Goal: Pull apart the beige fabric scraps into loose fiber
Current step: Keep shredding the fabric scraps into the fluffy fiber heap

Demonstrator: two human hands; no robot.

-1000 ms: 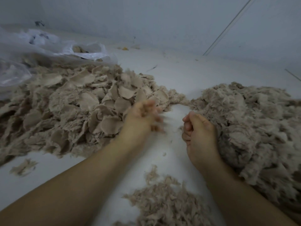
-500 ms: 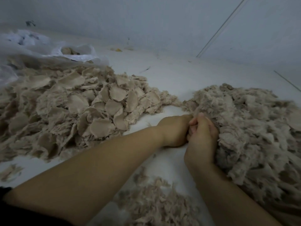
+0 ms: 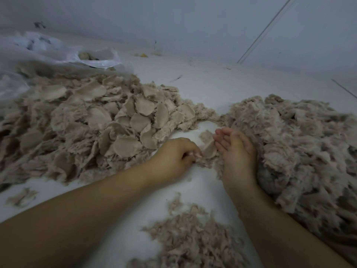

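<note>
Both hands are low on the white table (image 3: 202,89), close together with one scrap (image 3: 207,147) stretched between them. The left hand (image 3: 173,158) has its fingers curled, pinching the scrap's lower left edge. The right hand (image 3: 236,151) lies against the other side with fingers fairly straight; whether its thumb clamps the cloth, I cannot tell. The scrap stands roughly upright, its long axis running away from the person, so the tear looks set to go sideways, each hand drawing outward. Left of the scrap lies the big heap of whole scraps (image 3: 92,124), touching the left wrist. Right of it, pressed against the right hand, sits the fluffy fiber pile (image 3: 301,144). Nearer the person, a smaller shredded patch (image 3: 193,235).
</note>
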